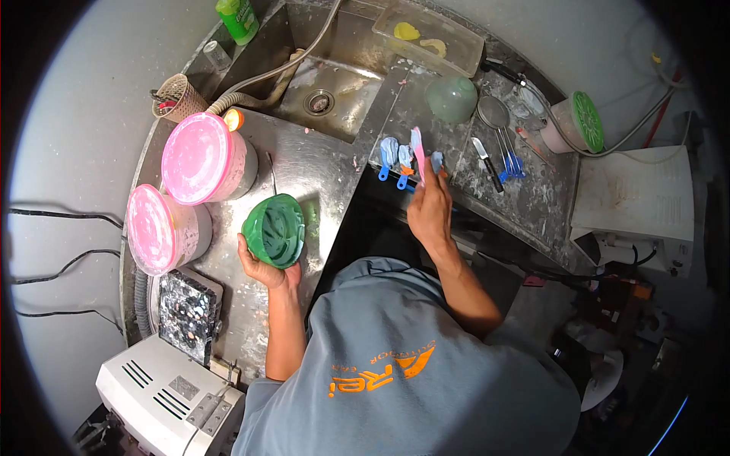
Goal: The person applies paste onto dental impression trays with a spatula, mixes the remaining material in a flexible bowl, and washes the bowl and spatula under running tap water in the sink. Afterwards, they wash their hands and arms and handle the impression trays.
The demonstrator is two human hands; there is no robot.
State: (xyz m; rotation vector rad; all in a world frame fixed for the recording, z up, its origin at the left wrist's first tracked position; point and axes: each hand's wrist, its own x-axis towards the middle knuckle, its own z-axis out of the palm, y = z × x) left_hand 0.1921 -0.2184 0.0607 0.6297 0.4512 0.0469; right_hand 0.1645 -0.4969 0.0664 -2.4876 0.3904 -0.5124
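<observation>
Shirt (426, 319) reads "Rei"; left hand (268, 267) cups green bowl (275, 234), right hand (431, 209) pinches pink tool (419, 156).

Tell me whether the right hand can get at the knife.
Probably yes: the knife lies near the right hand, with nothing standing between them, though the pink tool that hand seems to hold may need putting down first.

Left fingers (244, 256) cupped, right fingers (432, 186) apparently pinched

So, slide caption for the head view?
Left hand cradling a round green bowl, right hand at a narrow pink tool.
</observation>
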